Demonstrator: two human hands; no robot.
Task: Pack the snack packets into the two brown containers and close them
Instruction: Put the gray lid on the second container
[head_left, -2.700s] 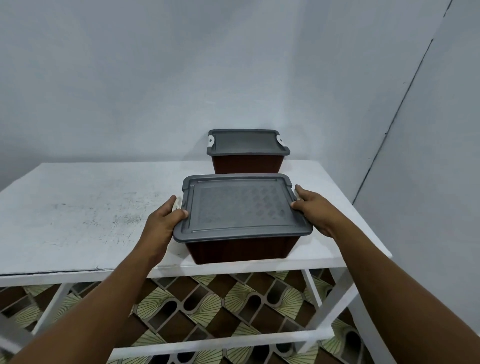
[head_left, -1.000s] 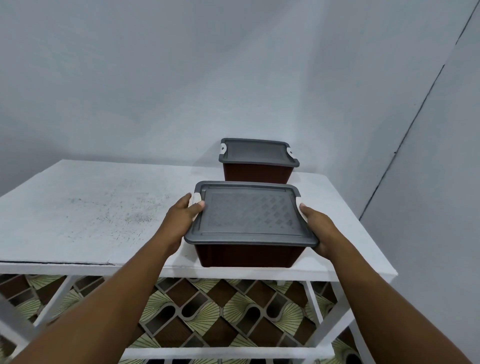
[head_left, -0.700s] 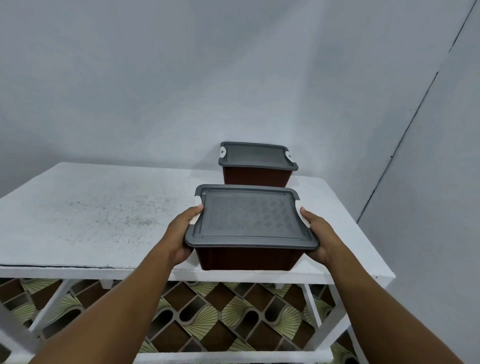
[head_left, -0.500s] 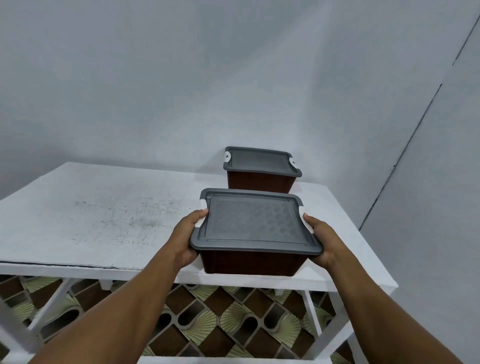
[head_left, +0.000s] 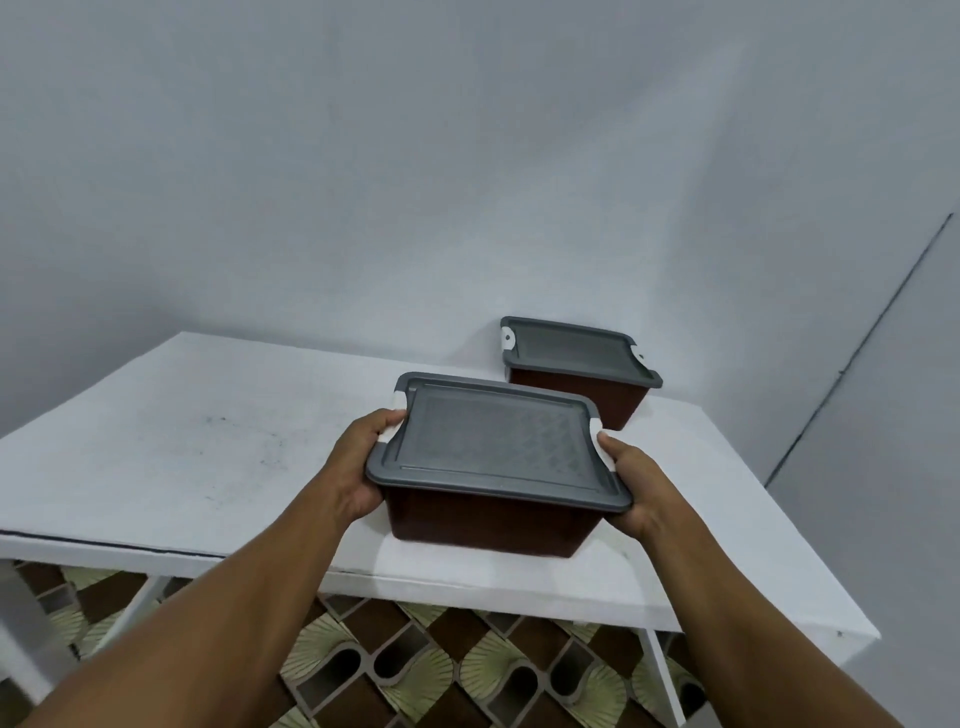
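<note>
Two brown containers with grey lids stand on the white table (head_left: 208, 457). The near container (head_left: 488, 525) is held from both sides: my left hand (head_left: 358, 467) grips its left edge with the thumb at the white latch, and my right hand (head_left: 631, 483) grips its right edge at the other latch. Its lid (head_left: 498, 452) sits flat on top. The far container (head_left: 576, 371) stands shut against the wall, with white latches at both ends. No snack packets show.
Grey walls close the back and right sides, with a corner just behind the far container. The table's front edge (head_left: 467, 587) runs just below the near container. A patterned brown and green floor (head_left: 441, 670) shows under the white frame.
The lid of the near container went from propped under my fingers to flat, with both hands now down at the side latches. The view has swung to the left.
</note>
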